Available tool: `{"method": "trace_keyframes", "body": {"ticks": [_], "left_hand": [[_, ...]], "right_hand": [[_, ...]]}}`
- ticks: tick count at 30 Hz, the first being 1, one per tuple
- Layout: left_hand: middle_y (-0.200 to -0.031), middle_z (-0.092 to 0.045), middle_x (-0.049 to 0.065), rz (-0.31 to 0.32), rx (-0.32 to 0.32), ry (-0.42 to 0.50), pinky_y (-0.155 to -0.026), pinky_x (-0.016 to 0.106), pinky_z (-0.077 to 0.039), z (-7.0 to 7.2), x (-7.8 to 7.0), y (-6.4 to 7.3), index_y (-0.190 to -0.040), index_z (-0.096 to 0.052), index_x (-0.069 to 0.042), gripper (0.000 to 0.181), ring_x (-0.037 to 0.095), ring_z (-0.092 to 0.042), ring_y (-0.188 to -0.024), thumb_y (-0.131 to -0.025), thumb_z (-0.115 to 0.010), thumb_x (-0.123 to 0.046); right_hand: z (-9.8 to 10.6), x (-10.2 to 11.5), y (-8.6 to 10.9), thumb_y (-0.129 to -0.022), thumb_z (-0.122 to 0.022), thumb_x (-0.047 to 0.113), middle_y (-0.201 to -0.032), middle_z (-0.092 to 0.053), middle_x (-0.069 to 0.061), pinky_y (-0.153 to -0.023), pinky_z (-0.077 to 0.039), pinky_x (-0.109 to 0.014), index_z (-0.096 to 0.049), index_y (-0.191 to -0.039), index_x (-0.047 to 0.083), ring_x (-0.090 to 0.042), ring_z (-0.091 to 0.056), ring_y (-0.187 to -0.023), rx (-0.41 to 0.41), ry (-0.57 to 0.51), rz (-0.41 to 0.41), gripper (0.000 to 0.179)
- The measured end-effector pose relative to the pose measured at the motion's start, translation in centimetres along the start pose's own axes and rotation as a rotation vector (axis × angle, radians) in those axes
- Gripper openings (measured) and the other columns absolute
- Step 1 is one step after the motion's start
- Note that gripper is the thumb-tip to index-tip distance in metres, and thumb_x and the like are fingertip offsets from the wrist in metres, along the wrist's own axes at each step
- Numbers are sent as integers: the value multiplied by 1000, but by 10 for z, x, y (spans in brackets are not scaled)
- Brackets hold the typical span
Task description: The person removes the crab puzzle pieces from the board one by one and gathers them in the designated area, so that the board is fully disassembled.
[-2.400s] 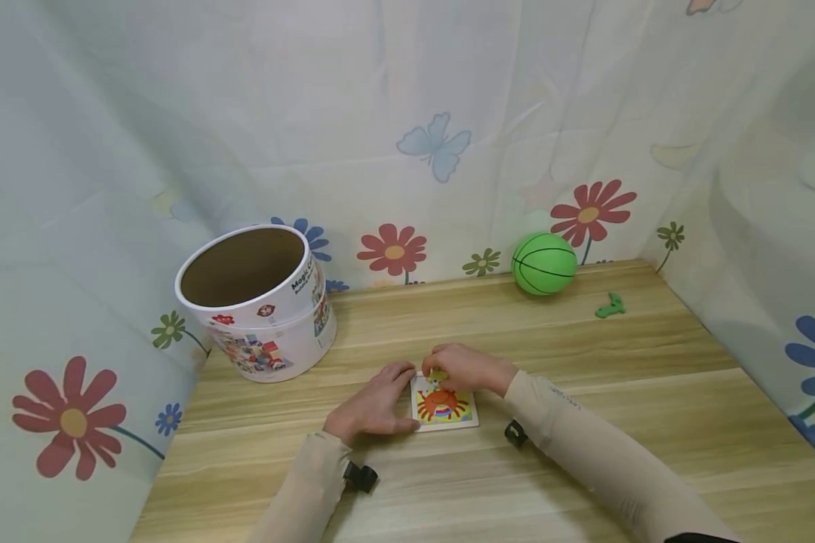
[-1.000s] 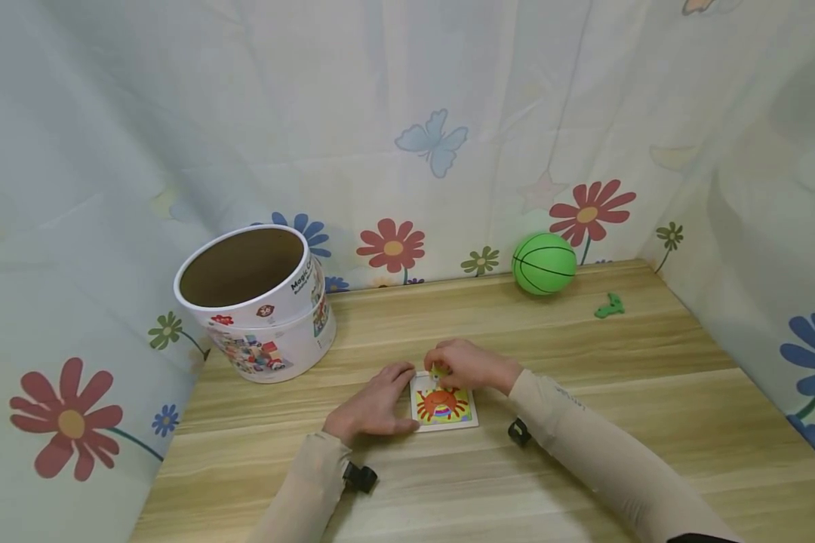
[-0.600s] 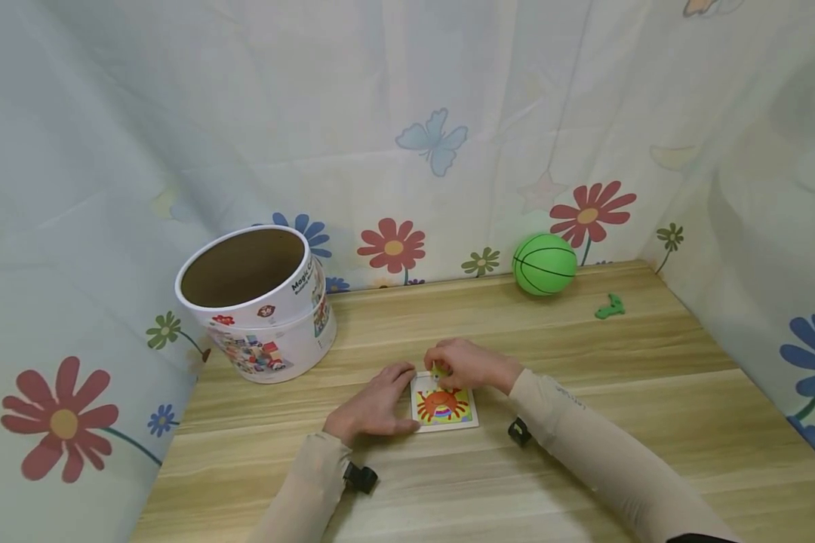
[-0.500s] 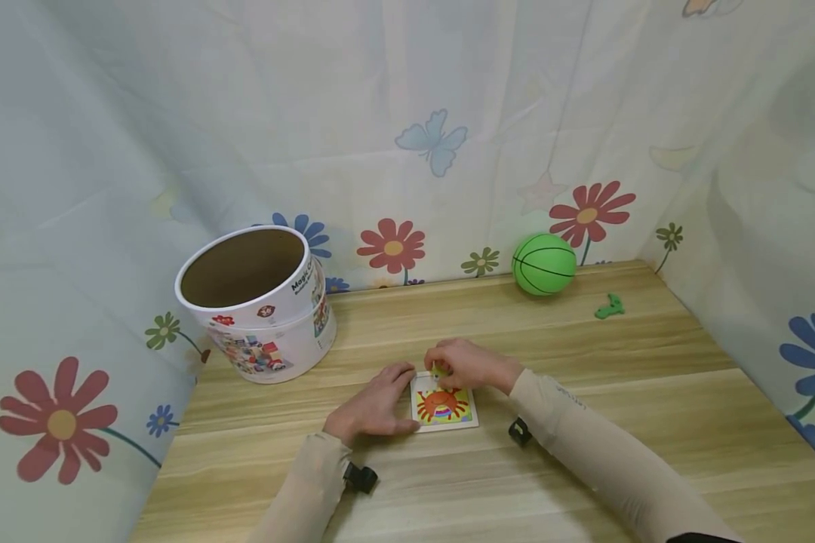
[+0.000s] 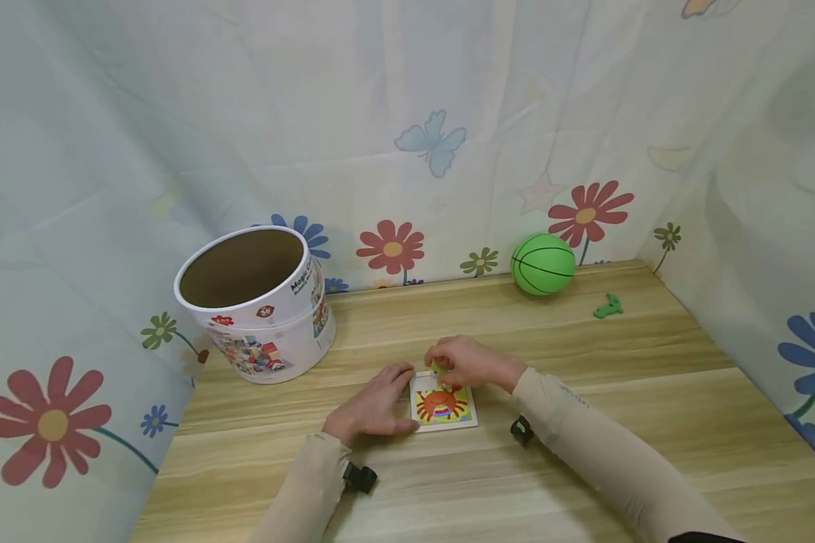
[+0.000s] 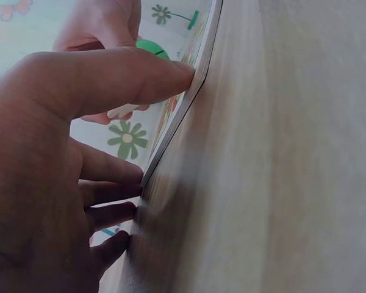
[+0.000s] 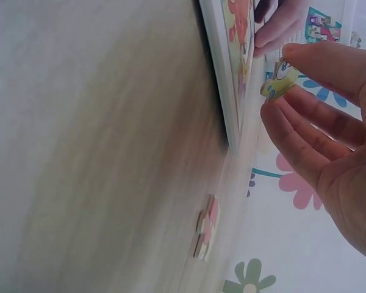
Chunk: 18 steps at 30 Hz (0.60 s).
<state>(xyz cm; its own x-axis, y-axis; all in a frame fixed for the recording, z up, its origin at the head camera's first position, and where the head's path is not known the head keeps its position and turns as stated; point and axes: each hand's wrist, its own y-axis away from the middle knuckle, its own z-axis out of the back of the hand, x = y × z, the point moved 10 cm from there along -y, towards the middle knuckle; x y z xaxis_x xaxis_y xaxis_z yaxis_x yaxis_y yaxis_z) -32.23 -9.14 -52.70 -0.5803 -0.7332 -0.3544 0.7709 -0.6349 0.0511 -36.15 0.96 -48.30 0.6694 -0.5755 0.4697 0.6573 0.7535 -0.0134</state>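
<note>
Right hand (image 5: 472, 363) pinches a yellow piece (image 7: 279, 82) — seemingly above the crab puzzle (image 5: 443, 407) — left hand (image 5: 375, 403), spread, touches its edge.

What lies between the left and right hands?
In the head view, a square white-rimmed puzzle board with a red crab. The left hand touches its left edge; the right hand pinches a small yellow-green puzzle piece.

On table (image 5: 394, 324) | bucket (image 5: 268, 332) | crab puzzle (image 5: 443, 409) | ball (image 5: 543, 264) | green item (image 5: 608, 306) | pink piece (image 7: 208, 228)
</note>
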Motion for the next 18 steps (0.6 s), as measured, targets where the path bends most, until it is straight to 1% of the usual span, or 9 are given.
{"method": "trace_keyframes", "body": {"ticks": [6,13,18], "left_hand": [[-151,-35,12,-7,-10,-5,-115,44,-32,0,1,0,-147,-38,0,94,28,-32,-141,-76,-73,-50],[-151,-35,12,-11,-16,2,-115,45,-32,1,1,1,-146,-39,0,93,28,-33,-140,-75,-73,-50],[-151,-35,12,-10,-12,6,-115,44,-32,1,0,1,-146,-38,-1,93,28,-33,-140,-76,-73,-50]], "right_hand": [[6,-2,2,-86,-74,15,-106,-66,-3,-83,-53,-31,-68,-115,9,-17,-61,-93,3,-8,-19,30],[13,-7,5,-84,-74,14,-105,-68,-2,-82,-54,-28,-70,-111,9,-15,-63,-92,-18,27,-30,27],[17,-11,8,-84,-74,15,-105,-67,-1,-81,-53,-28,-71,-112,10,-12,-61,-90,-21,61,-48,28]]}}
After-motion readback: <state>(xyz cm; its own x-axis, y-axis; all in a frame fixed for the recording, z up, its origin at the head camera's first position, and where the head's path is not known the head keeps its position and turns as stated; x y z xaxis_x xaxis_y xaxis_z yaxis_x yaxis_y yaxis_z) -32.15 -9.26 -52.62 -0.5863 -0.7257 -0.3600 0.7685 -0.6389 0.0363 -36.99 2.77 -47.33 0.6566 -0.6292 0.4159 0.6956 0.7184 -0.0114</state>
